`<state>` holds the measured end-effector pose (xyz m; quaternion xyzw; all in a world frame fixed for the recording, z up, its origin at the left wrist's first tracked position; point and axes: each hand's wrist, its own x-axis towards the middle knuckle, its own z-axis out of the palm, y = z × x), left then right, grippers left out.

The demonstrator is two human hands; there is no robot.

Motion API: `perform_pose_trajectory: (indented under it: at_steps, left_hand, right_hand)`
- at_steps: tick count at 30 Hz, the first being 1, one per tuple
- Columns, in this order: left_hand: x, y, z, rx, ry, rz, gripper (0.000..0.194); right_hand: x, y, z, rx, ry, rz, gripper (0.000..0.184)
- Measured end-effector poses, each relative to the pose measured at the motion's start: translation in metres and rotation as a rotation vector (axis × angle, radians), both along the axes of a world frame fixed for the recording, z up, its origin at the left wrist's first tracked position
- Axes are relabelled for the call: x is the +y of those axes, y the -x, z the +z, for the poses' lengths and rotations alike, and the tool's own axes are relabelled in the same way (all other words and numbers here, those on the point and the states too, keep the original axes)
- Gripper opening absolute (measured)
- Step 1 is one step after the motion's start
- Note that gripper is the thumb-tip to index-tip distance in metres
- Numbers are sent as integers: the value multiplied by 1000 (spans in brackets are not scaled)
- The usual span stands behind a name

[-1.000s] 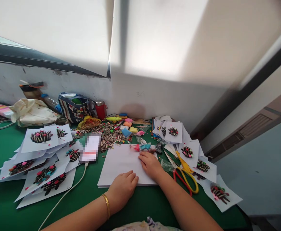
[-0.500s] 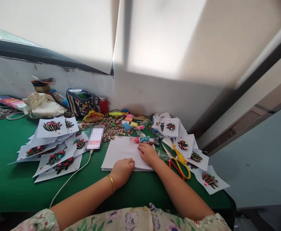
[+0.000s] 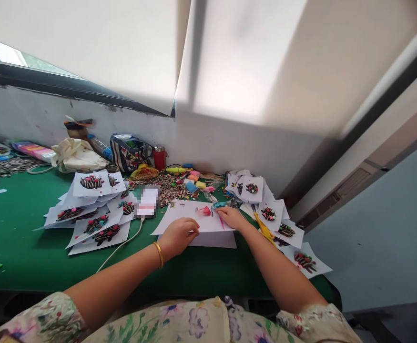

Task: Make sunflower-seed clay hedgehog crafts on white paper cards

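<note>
White sheets of paper (image 3: pixel 185 214) lie in front of me, the top one offset from the one beneath. My left hand (image 3: pixel 180 237), with a gold bangle at the wrist, hovers over their near left part, fingers curled together; what they hold, if anything, is hidden. On the right side of the paper my right hand (image 3: pixel 231 217) has its fingers drawn together beside a teal packet (image 3: pixel 220 205). A thin pink strip (image 3: pixel 221 223) shows just below those fingertips. A red-pink clear packet (image 3: pixel 204 210) rests on the sheet left of them.
Stacked cards with striped seed figures (image 3: pixel 101 233) stand left, more cards (image 3: pixel 287 231) right. Yellow-handled scissors (image 3: pixel 263 227) lie by my right forearm. A phone (image 3: pixel 147 202) with a white cable is left of the paper. Loose seeds (image 3: pixel 174 193) and coloured packets (image 3: pixel 192 186) spread behind.
The top sheet has shifted away from me, baring the sheet below. My right hand has moved up to the teal packet. My left hand has risen slightly. The view has turned a little.
</note>
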<state>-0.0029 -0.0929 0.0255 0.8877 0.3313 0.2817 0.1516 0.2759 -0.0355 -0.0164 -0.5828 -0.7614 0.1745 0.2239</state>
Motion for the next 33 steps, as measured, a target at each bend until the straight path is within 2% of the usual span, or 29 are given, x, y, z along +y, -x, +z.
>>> perform_pose_trajectory:
  at_steps: [5,10,12,15,17,19,23,27,30,32,33]
  left_hand:
    - [-15,22,0,-105,-89,-24,13]
    - [-16,45,-6,-233,-11,63,13]
    - [-15,49,-10,-268,45,72,13]
    - [-16,50,-18,-264,111,61,12]
    - [-18,49,-25,-240,153,48,12]
    - [-19,49,-32,-199,206,14,13]
    - [-22,52,-42,-134,342,-72,14]
    - [-24,54,-43,-104,414,-115,17]
    - [-24,55,-42,-108,437,-113,18]
    - [-23,55,-42,-119,450,-106,18]
    - [-23,55,-43,-122,454,-101,19]
  right_hand:
    - [-5,5,4,108,18,-18,34]
    - [-12,4,12,199,47,-31,37]
    - [-17,6,14,226,98,66,30]
    - [-24,16,13,184,311,312,21]
    - [-26,25,9,128,385,403,19]
    - [-23,34,4,126,375,436,21]
    - [1,45,-8,182,237,390,28]
    - [30,56,-12,182,133,320,30]
    - [37,71,-10,187,88,258,34]
    - [36,85,-7,210,154,339,36]
    - [36,92,-6,216,223,432,37]
